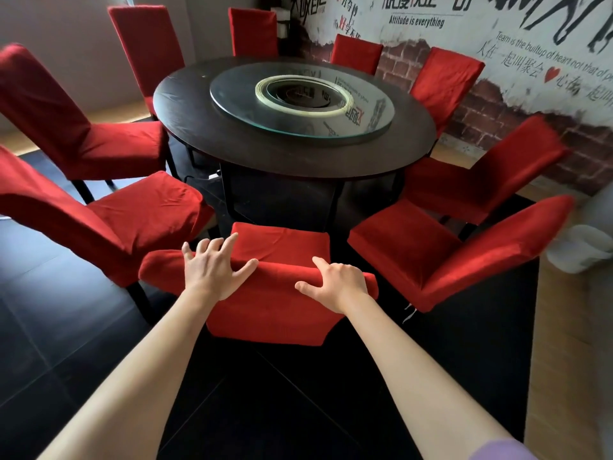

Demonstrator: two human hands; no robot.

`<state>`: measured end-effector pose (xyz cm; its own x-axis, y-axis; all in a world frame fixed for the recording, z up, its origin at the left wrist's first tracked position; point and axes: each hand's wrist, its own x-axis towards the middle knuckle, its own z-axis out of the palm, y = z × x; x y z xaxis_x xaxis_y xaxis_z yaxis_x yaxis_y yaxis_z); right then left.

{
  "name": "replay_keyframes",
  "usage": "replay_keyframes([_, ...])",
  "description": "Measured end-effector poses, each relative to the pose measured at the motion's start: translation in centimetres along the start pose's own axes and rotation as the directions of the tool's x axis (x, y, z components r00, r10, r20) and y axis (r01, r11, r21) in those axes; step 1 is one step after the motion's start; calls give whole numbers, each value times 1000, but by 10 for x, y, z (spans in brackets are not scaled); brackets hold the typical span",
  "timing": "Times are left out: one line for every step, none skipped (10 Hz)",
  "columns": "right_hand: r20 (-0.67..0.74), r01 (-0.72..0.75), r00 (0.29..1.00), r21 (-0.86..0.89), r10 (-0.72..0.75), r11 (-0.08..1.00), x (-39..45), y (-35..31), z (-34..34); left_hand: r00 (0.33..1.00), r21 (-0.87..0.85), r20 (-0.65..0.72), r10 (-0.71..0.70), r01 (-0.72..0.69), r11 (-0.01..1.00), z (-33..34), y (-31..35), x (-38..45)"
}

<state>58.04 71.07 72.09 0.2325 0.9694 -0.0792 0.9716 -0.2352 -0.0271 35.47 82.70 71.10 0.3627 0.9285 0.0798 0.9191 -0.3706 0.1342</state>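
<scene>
A chair with a red cloth cover (275, 313) stands right in front of me, its seat (282, 242) facing the round table. My left hand (215, 270) lies on the top of the chair's backrest, left of its middle, with fingers spread and nearly straight. To the right of the middle, my right hand (338, 280) holds the same top edge. Its fingers curl over the far side and its thumb points left along the near side.
A dark round table (199, 127) with a glass turntable (232, 94) stands beyond the chair. Several more red-covered chairs ring it, one close on the left (99, 224) and one close on the right (464, 260). A painted wall runs along the right. The floor is dark tile.
</scene>
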Motion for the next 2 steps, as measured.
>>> replay_keyframes([69, -42, 997, 124, 34, 991, -4, -6, -5, 998, -56, 65, -23, 27, 998, -7, -11, -11])
replay_keyframes([51, -66, 997, 185, 58, 981, -12, -18, -9, 998, -108, 58, -4, 10, 994, -15, -29, -23])
